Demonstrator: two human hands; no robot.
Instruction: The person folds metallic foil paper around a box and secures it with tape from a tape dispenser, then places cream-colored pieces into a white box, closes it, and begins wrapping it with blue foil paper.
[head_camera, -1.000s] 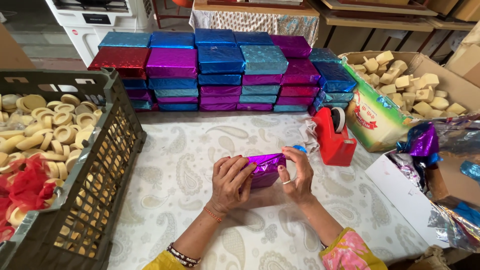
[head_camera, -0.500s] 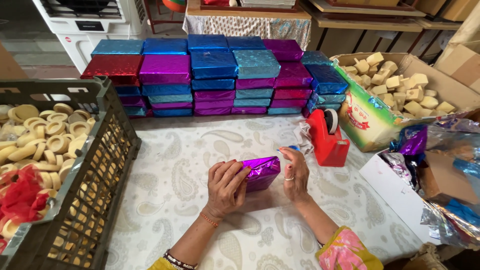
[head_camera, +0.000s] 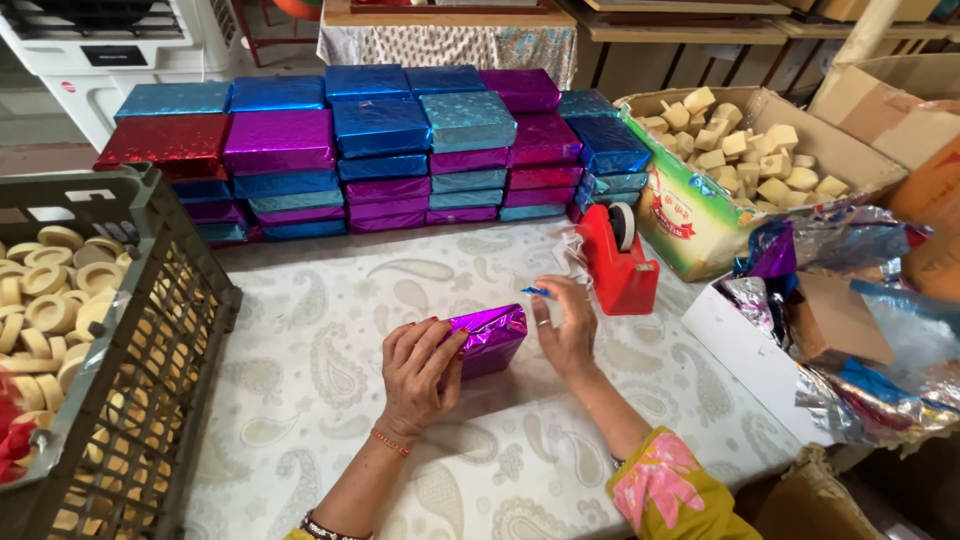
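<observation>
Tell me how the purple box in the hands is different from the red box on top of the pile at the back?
The purple box lies alone on the table cloth, pressed by the left hand, with the right hand beside it; the red box sits untouched on the stack. The purple box's foil looks crumpled at one end; the red box's foil lies flat. Both are shiny foil-wrapped flat boxes.

Shiny blue, purple and red wrapped boxes (head_camera: 380, 140) sit stacked at the back of the table (head_camera: 300, 400). A red tape holder (head_camera: 617, 262) stands near a cardboard box of pale blocks (head_camera: 740, 150).
</observation>
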